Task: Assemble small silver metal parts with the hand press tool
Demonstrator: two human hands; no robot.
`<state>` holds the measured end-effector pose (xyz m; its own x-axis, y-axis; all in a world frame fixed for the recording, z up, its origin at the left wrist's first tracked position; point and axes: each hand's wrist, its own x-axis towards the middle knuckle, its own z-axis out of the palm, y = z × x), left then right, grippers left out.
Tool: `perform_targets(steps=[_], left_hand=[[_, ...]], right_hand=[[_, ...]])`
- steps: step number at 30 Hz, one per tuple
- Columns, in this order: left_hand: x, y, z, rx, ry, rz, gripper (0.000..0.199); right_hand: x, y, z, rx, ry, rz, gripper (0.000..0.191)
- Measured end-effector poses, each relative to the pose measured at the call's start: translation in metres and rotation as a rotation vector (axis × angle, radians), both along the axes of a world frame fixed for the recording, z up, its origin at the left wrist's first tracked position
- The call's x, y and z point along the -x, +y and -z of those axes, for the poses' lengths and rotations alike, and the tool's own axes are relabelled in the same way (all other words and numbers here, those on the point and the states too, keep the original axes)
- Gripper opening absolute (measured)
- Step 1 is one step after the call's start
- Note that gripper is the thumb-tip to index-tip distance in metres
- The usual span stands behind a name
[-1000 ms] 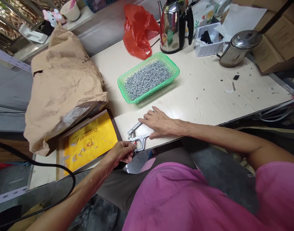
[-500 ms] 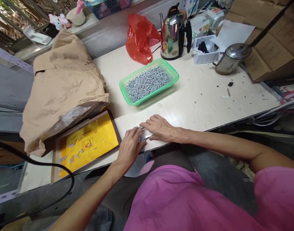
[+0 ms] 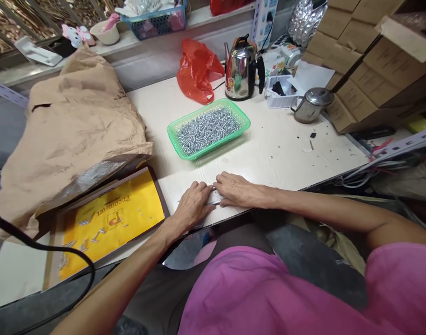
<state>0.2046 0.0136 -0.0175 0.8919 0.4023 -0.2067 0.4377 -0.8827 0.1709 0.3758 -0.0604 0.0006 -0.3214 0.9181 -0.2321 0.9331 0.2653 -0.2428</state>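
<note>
Both of my hands are at the table's front edge, gripping a flat, shiny metal piece [image 3: 215, 198] that lies between them, mostly covered by fingers. My left hand [image 3: 193, 204] is closed over its left end, thumb along the near side. From the other side my right hand [image 3: 236, 190] presses on the right end with bent fingers. The exact kind of metal piece is not clear. Beyond the hands sits a green plastic basket [image 3: 248, 123] filled with small silvery metal pins or springs [image 3: 209, 130].
At left, a yellow-lined tray [image 3: 143, 195] holds scattered small metal parts, beside a big brown paper bag [image 3: 76, 116]. An electric kettle [image 3: 240, 70], red plastic bag [image 3: 197, 70], metal pot [image 3: 312, 107] and cardboard boxes [image 3: 369, 79] stand farther back. A black cable [image 3: 59, 249] hangs at lower left.
My view has shifted slightly. The hands have drawn closer together, and the metal piece, seen tilted between them before, now lies flatter under the fingers.
</note>
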Motion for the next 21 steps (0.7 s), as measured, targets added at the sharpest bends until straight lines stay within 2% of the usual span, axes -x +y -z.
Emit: perform_targets(steps=[5,9,15,19,21], left_hand=[[0.003,-0.005,-0.001,0.044,-0.015,-0.087,0.024],[0.001,-0.008,-0.001,0.058,-0.010,-0.122,0.013],[0.000,-0.011,-0.003,0.010,0.003,-0.145,0.015],[0.013,-0.031,0.010,-0.025,-0.159,-0.173,0.039],[0.020,-0.048,0.020,-0.041,-0.274,-0.173,0.042]], right_hand=[[0.005,-0.006,0.015,-0.064,0.035,-0.009,0.019],[0.010,-0.010,0.028,-0.123,0.041,-0.032,0.018],[0.008,-0.010,0.030,-0.150,0.027,0.025,0.018],[-0.008,-0.012,0.022,-0.157,0.129,0.015,0.042],[-0.014,-0.009,0.021,-0.139,0.140,0.009,0.039]])
